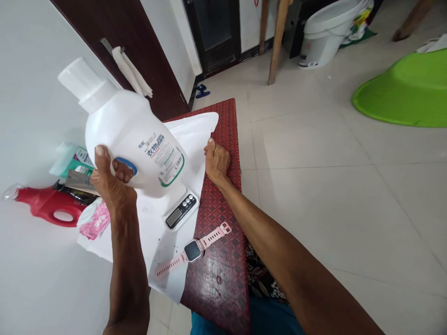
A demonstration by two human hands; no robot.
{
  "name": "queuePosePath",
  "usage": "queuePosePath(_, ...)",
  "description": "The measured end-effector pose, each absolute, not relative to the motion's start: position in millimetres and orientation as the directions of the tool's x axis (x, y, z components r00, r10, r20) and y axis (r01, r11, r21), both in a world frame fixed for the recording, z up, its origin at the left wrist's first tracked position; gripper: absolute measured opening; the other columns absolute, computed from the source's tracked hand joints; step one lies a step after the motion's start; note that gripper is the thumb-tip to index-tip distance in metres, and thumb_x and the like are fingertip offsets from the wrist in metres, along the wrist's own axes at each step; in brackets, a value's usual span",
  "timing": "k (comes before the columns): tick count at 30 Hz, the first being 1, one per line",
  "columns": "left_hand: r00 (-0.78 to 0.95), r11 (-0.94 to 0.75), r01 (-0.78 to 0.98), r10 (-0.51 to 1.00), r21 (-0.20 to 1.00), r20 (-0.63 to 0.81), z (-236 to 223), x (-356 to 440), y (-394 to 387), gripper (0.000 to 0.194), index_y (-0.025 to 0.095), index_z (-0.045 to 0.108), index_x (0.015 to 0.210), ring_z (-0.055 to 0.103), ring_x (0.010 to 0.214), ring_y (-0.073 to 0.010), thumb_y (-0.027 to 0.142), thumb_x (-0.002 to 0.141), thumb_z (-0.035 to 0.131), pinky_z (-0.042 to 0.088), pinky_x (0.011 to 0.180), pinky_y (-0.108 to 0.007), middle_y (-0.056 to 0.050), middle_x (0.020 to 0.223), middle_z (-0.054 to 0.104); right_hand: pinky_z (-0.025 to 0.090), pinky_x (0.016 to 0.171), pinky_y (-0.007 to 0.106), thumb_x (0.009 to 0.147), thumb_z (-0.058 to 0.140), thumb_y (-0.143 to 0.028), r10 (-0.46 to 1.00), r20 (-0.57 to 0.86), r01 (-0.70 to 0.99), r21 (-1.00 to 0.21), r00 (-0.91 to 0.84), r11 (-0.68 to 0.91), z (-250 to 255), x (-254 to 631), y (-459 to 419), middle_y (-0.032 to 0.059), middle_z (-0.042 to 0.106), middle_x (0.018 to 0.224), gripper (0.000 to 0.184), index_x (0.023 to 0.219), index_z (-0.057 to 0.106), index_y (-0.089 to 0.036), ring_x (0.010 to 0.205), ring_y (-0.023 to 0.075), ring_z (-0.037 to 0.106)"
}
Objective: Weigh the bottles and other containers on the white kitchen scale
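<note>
My left hand [113, 181] is wrapped round the handle of a big white laundry detergent bottle [122, 118] with Chinese print on its label. The bottle is tilted, its white cap toward the upper left. Below its base sits a small white digital kitchen scale [181, 211]; the bottle hides much of it, and I cannot tell whether they touch. My right hand [217, 160] rests in a loose fist by the edge of the white paper [195, 123], nothing visible in it. A pink-strapped smartwatch [193, 251] lies closer to me.
Along the wall stand a red bottle [49, 202], a green bottle [78, 160] and a pink packet [98, 221]. The narrow table [223, 284] has a red patterned cover. On the floor are a white bucket [323, 42], a green basin [405, 88] and blue slippers [201, 90].
</note>
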State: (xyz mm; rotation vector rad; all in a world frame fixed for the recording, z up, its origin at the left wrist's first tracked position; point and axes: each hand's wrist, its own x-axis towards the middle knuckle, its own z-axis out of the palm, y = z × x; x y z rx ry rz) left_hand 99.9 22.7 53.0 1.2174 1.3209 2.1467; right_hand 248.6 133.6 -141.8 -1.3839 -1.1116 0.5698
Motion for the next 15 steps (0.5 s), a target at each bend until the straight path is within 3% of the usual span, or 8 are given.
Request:
queuePosePath(7, -0.603, -0.386, 0.17, 0.687, 0.907, 0.405, 34, 73, -19, 0.068, 0.024, 0.039, 0.07, 0.024, 0.047, -0.0051, 0.065, 0.065, 0.093, 0.02, 0.043, -0.024, 0.009, 0.06, 0.03, 0.056, 0.093, 0.043, 0.116, 0.019, -0.059, 0.857, 0.272, 0.265, -0.95, 0.438, 0.166, -142, 249, 133, 0.0126, 0.078, 0.081, 0.073, 0.075, 0.068, -0.023, 0.085, 0.0271, 0.078)
queuePosePath(15, -0.578, -0.372, 0.166, 0.713, 0.913, 0.396, 25, 55, -18, 0.074, 0.024, 0.039, 0.068, 0.023, 0.048, -0.0061, 0.073, 0.06, 0.094, 0.019, 0.044, -0.025, 0.008, 0.06, 0.029, 0.057, 0.095, 0.046, 0.116, 0.016, -0.063, 0.853, 0.298, 0.294, -0.939, 0.429, 0.181, -144, 251, 132, 0.013, 0.079, 0.079, 0.081, 0.076, 0.072, -0.021, 0.083, 0.0276, 0.078)
